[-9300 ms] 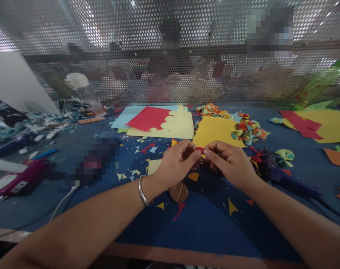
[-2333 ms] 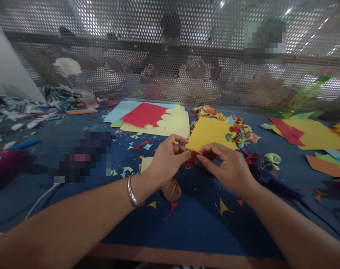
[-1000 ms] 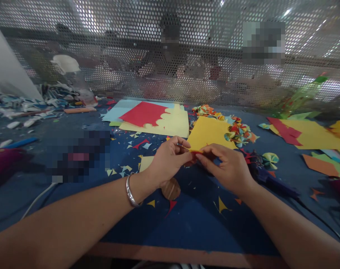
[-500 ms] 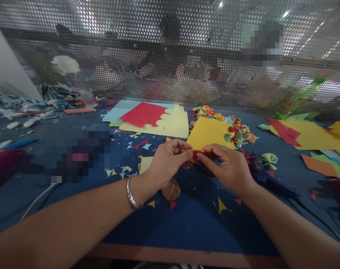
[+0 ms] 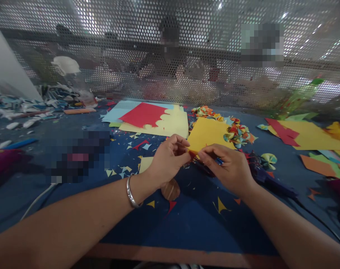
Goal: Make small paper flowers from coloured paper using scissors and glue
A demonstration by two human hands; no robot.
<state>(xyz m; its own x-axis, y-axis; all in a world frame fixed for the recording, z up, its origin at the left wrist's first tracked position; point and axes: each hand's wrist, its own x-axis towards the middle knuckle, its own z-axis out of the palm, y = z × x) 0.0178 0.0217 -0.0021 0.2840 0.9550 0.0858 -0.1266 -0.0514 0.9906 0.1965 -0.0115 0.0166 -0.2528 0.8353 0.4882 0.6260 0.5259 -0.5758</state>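
My left hand point(image 5: 168, 160) and my right hand point(image 5: 227, 166) meet over the middle of the blue table point(image 5: 187, 220). Between their pinched fingertips sits a small folded piece of red and yellow paper point(image 5: 192, 152). Both hands are closed on it. A silver bangle point(image 5: 130, 186) circles my left wrist. Right behind the hands lies a yellow paper sheet point(image 5: 207, 132). A pile of small folded paper fans point(image 5: 238, 132) lies just past it on the right.
Red, pale yellow and light blue sheets point(image 5: 153, 119) lie at the back centre. More yellow and red sheets point(image 5: 301, 132) lie at the right. A dark glue gun point(image 5: 271, 179) rests right of my hand. Paper scraps dot the cloth. A perforated metal screen point(image 5: 170, 48) closes the back, people behind it.
The hands have stayed in the same spot, working the small paper piece between the fingertips. The red part shows less now and the yellow tip shows more.
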